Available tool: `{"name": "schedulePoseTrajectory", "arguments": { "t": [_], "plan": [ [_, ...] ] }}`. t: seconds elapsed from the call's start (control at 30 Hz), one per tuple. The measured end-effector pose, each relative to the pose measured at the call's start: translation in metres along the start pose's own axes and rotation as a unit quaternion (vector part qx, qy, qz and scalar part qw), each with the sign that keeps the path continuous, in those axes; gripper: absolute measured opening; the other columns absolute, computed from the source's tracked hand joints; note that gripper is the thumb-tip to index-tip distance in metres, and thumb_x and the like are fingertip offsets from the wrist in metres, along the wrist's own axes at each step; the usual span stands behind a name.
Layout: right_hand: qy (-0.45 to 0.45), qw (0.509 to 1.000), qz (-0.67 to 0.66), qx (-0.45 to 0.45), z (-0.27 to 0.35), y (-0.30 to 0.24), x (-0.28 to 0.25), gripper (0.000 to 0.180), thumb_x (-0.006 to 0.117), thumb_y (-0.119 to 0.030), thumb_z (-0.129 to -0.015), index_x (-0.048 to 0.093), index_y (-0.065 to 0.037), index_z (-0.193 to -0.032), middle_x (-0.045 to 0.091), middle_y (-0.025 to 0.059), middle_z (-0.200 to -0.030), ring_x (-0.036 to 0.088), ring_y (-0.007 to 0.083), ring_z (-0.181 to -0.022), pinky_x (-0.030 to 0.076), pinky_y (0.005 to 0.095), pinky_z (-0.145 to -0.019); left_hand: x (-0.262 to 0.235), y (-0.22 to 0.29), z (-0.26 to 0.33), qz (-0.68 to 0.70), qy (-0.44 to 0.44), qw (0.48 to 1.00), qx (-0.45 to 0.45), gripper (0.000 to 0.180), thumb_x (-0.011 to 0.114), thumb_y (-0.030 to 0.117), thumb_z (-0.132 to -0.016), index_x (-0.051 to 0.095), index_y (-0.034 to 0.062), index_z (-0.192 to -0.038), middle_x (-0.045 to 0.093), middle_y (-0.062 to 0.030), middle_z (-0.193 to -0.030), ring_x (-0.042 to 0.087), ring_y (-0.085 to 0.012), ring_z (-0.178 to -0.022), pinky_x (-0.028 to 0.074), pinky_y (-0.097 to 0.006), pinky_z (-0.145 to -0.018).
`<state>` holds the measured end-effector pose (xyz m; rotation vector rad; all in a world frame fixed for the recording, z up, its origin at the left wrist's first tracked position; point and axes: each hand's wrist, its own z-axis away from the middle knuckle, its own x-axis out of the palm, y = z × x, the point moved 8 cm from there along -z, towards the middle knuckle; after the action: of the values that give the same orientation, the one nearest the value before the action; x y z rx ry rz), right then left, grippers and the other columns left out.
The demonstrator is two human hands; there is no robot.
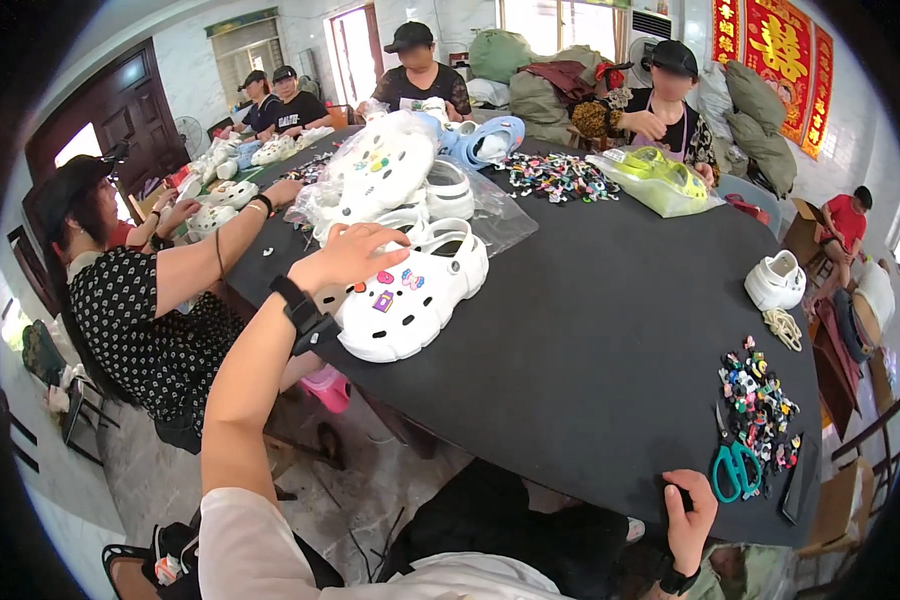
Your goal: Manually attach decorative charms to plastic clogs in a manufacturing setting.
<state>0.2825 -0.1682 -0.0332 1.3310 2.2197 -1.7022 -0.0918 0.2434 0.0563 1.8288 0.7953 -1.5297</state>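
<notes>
where red banners (775, 55) hang, bagged clogs (370, 175)

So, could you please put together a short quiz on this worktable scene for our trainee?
1. True or false: the left hand rests on a white clog that already carries small coloured charms.
2. Multiple choice: what lies on the black table just beyond the right hand? A) a hammer B) teal-handled scissors C) a tape roll
3. Fill in: the right hand grips the table's near ____.

Key
1. True: the hand lies on the clog's upper, with charms beside it.
2. B: the scissors lie next to a pile of loose charms.
3. Edge: the fingers curl over it.
</notes>
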Motion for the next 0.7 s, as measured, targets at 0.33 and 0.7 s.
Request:
{"name": "schedulePoseTrajectory", "arguments": {
  "t": [0.33, 0.7],
  "plan": [
    [-0.001, 1.0, 0.005, -0.008, 0.003, 0.002, -0.001, 0.011, 0.062, -0.005, -0.086, 0.065, 0.003, -0.093, 0.065, 0.0112, -0.093, 0.062, 0.0231, -0.09, 0.046, 0.0322, -0.084, -0.001, 0.038, -0.008, -0.052, -0.038, 0.996, 0.062, 0.052, 0.061, 0.06, -0.087, 0.067, 0.0136, -0.11, 0.06, -0.0142, -0.092, 0.057, -0.0285, -0.103, 0.038, -0.043, -0.089],
    [0.015, 0.999, -0.026, -0.032, 0.006, -0.01, -0.005, 0.01, 0.063, -0.002, -0.085, 0.065, 0.003, -0.093, 0.066, 0.0114, -0.093, 0.062, 0.0228, -0.09, 0.047, 0.0319, -0.083, 0.001, 0.019, -0.015, 0.048, -0.048, 0.998, 0.013, 0.047, 0.057, 0.053, -0.092, 0.065, 0.0098, -0.108, 0.063, -0.021, -0.1, 0.058, -0.0342, -0.103, 0.046, -0.044, -0.088]
  ]
}}
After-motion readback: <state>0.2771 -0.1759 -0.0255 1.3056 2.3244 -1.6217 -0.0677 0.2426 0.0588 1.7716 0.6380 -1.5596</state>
